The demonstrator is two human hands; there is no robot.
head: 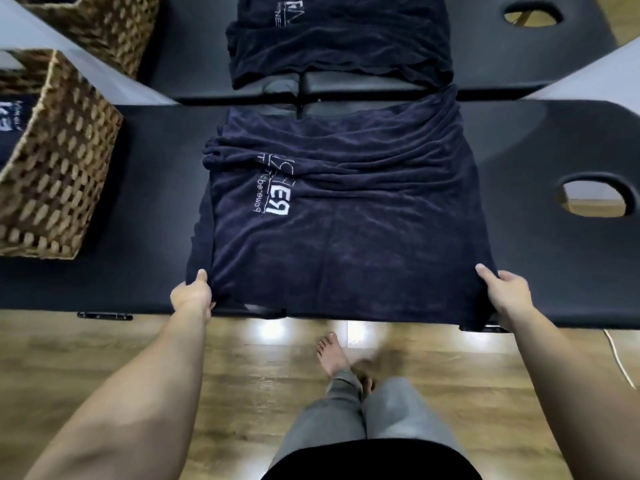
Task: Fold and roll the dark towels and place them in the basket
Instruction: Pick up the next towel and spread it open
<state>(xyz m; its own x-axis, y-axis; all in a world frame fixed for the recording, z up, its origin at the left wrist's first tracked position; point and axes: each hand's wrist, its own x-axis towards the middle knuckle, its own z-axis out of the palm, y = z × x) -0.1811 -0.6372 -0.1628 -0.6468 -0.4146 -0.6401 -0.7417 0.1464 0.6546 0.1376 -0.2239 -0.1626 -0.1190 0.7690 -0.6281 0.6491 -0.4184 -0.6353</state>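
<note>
A dark navy towel (346, 237) with a white logo lies spread on the near black massage table (536, 265), bunched in wrinkles at its far side. My left hand (192, 294) grips the towel's near left corner, thumb on top. My right hand (504, 289) grips its near right corner at the table's front edge. A woven basket (59, 174) stands on the table at the left, with a dark towel (14, 123) showing inside it.
A second black table (519, 64) lies beyond, bearing another dark towel (339, 39) and a second woven basket (104, 26) at far left. Each table has an oval face hole (594, 197) at the right. Below are the wooden floor (242, 358) and my bare feet.
</note>
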